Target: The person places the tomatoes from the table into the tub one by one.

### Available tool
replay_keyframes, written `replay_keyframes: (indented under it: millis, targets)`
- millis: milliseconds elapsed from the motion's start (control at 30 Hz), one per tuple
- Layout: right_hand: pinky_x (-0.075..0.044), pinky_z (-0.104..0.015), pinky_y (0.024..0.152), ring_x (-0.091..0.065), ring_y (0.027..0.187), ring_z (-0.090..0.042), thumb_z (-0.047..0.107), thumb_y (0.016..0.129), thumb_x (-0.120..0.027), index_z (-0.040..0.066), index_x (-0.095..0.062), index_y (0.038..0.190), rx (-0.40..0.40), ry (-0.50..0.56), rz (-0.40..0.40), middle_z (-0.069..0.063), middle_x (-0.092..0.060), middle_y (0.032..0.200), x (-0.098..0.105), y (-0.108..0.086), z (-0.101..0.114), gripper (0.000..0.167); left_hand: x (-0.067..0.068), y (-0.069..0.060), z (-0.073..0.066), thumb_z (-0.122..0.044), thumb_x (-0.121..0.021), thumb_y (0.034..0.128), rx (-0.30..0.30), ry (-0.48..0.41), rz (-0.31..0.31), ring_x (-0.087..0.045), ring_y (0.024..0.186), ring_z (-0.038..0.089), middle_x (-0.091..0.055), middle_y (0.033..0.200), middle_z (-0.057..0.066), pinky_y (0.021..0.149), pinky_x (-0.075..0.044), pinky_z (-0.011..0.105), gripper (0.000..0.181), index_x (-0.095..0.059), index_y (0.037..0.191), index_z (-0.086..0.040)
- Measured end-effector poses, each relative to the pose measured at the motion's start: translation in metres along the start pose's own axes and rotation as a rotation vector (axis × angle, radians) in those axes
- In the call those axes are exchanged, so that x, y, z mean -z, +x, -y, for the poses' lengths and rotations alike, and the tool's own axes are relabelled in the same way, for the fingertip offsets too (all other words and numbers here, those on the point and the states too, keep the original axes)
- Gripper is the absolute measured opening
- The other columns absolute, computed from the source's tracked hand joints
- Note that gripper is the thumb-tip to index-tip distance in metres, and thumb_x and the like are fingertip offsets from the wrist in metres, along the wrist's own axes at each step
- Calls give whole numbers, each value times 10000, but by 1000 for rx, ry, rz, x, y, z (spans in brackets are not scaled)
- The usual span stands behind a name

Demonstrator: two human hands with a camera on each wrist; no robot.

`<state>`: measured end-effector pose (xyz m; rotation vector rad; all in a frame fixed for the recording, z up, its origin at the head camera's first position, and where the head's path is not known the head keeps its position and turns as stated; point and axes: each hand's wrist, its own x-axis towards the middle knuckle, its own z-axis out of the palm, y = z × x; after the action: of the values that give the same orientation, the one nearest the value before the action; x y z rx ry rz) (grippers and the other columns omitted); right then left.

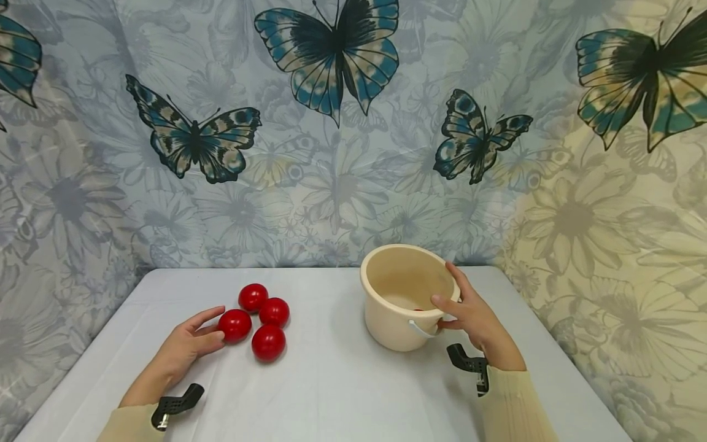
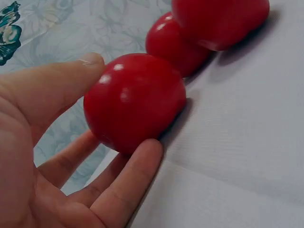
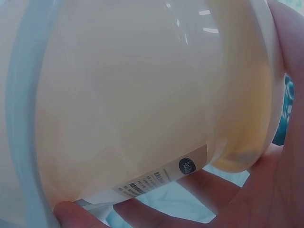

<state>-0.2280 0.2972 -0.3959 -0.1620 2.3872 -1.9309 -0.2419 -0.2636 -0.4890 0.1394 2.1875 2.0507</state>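
A shiny red ball (image 1: 234,325) lies at the left of a small cluster of similar balls on the white table. My left hand (image 1: 185,347) has its thumb and fingers around that ball, touching it from the left; the left wrist view shows the thumb (image 2: 61,85) on one side and fingertips on the other. A cream plastic bucket (image 1: 394,331) stands tilted slightly to the right of the middle. My right hand (image 1: 475,316) grips its right rim, thumb over the edge. A sliver of red shows inside the bucket; the rest is hidden by its wall.
More red balls (image 1: 269,342) sit close together just right of the left hand. A pale handle (image 1: 421,329) hangs on the bucket's near side, and a printed label (image 3: 164,173) is on its wall. Butterfly-patterned cloth (image 1: 331,202) rises behind the table (image 1: 326,393).
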Motion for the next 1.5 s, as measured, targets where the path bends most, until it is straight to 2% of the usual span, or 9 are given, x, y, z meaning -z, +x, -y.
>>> replay_keyframes:
  millis: [133,333,467,733,1067,1267,1500]
  targets:
    - [-529,-624,829,-312,1347,-523,262,957,-688,288,-15,1615,2,-6,-1,-227,-7,1614,-1,1,0,941,-5,3,4,-74,-728,912,-29,25,-16,-604,1081,74,-364,1463,346,866,-563,372,722,-341,1513,28]
    - [-528,-622,834,-323,1342,-510,253,956,-691,294,-19,1614,-2,1,-5,-231,-26,1611,0,1,0,942,-14,7,6,-95,-757,892,-73,141,-17,-513,1185,323,-407,1447,258,825,-581,351,670,-448,1483,-38]
    - [-528,-618,839,-334,1337,-507,244,962,-686,296,-17,1614,-5,4,-8,-237,-33,1609,0,1,0,936,-17,9,6,-75,-750,895,-70,162,-28,-479,1186,389,-415,1424,219,815,-583,351,635,-480,1469,-64]
    - [-532,-614,835,-333,1334,-511,234,966,-677,282,-14,1615,-7,2,-8,-241,-31,1608,0,0,1,929,-22,6,4,-64,-739,902,-69,189,-75,-467,1220,405,-433,1418,241,801,-587,350,593,-500,1444,-34]
    - [-540,-607,824,-325,1339,-516,251,965,-680,277,-12,1616,-2,2,-5,-236,-8,1612,-1,-1,2,933,-21,6,6,-91,-756,896,-49,176,-85,-387,1327,460,-392,1473,267,814,-583,351,624,-483,1453,-21]
    - [-541,-606,824,-349,1324,-515,243,960,-688,282,-22,1616,-3,4,-12,-238,-29,1610,-1,-1,1,935,-19,8,7,-66,-756,890,-36,100,-81,-447,1285,444,-398,1463,287,826,-579,383,642,-464,1458,1]
    - [-543,-603,820,-350,1324,-512,235,962,-684,282,-25,1616,-2,0,-13,-239,-34,1610,0,0,1,930,-17,8,9,-43,-764,874,-33,40,-74,-554,1180,321,-407,1444,306,832,-577,408,672,-445,1462,25]
